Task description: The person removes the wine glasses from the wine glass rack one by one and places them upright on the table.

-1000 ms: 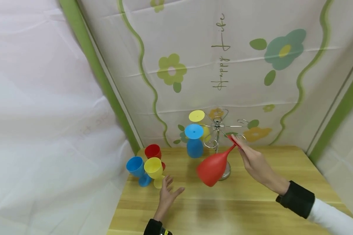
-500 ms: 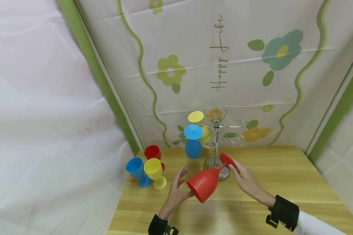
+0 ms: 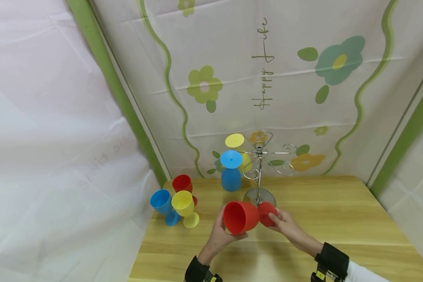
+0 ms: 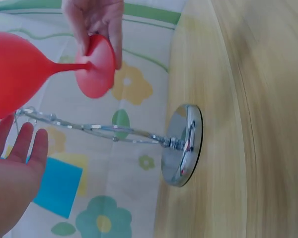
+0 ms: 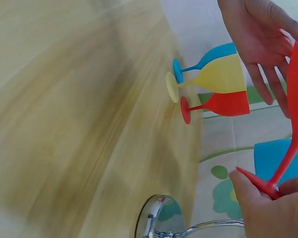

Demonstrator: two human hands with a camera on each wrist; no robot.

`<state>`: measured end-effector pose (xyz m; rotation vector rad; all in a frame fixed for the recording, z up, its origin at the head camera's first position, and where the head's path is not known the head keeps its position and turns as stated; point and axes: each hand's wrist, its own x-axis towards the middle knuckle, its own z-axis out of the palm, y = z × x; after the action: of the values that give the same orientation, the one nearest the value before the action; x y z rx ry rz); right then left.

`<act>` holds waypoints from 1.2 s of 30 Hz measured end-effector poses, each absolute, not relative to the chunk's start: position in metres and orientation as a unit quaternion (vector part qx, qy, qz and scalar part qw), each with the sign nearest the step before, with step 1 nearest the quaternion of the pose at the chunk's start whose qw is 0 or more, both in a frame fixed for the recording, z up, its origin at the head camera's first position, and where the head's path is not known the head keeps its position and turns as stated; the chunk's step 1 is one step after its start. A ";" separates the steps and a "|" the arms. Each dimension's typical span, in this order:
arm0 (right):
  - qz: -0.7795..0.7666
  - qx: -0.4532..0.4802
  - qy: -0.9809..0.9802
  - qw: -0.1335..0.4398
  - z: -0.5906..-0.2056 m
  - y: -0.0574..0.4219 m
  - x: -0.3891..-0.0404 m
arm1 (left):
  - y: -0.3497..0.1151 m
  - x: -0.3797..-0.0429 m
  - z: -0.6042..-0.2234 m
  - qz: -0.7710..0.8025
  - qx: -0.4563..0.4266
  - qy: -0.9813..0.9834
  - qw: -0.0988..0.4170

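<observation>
A red plastic wine goblet (image 3: 251, 217) is held tilted on its side above the table, its mouth facing left toward me. My right hand (image 3: 289, 229) pinches its round foot between thumb and fingers, as the right wrist view also shows. Beside the bowl is my left hand (image 3: 220, 235), palm turned to it. Its fingers (image 4: 39, 148) are spread and nearly straight, with the thumb at the bowl's other side. Just behind the goblet stands a chrome stemware rack (image 3: 259, 178) with curled arms. A blue goblet (image 3: 231, 180) and a yellow goblet (image 3: 234, 140) hang upside down at its left.
Three goblets stand upright at the left of the wooden table (image 3: 320, 219): a blue one (image 3: 161, 201), a yellow one (image 3: 183, 203) and a red one (image 3: 182, 183). A printed fabric curtain (image 3: 232, 51) rises behind the table.
My right hand has brought the red goblet down and left from the rack's right arm and tipped it toward level. My left hand has moved right, up to the bowl.
</observation>
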<state>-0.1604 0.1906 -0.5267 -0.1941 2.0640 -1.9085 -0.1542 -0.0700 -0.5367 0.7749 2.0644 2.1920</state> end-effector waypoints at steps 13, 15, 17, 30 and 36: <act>-0.655 -0.103 0.722 0.199 -0.539 0.194 -0.165 | -0.065 -0.155 -0.533 0.732 0.254 0.632 0.027; -0.643 -0.119 0.732 0.189 -0.540 0.193 -0.166 | -0.067 -0.155 -0.533 0.730 0.252 0.635 0.029; -0.624 -0.145 0.750 0.164 -0.541 0.192 -0.167 | -0.068 -0.155 -0.532 0.728 0.250 0.638 0.030; -0.548 -0.307 0.777 0.042 -0.529 0.169 -0.161 | -0.066 -0.158 -0.536 0.663 0.230 0.710 0.057; -0.573 -0.294 0.764 0.041 -0.525 0.160 -0.161 | -0.064 -0.159 -0.528 0.665 0.214 0.708 0.099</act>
<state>-0.1610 0.1604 -0.5249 -0.9011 2.3380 -1.7547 -0.1590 -0.0638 -0.5284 0.6319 2.0957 1.9685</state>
